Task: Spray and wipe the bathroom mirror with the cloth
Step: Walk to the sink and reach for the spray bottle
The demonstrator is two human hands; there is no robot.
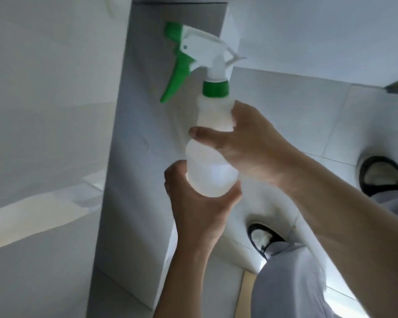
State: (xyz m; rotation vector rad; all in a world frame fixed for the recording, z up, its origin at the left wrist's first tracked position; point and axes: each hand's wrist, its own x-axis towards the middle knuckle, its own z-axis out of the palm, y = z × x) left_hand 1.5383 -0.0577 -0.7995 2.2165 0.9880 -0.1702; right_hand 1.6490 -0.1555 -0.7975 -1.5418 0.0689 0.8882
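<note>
Both hands held a translucent spray bottle (210,157) upright at the frame's centre — the left hand (198,203) cupped round its base, the right hand (246,145) wrapped round its waist. Spraying seemed not yet begun; next, a finger needed to reach the green trigger (177,72). The bottle looked pale inside — liquid level unclear. No cloth showed.

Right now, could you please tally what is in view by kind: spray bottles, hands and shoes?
Spray bottle: 1
Hands: 2, left hand and right hand, both gripping the bottle
Shoes: 2, one nearer, one farther
Total: 5
</note>
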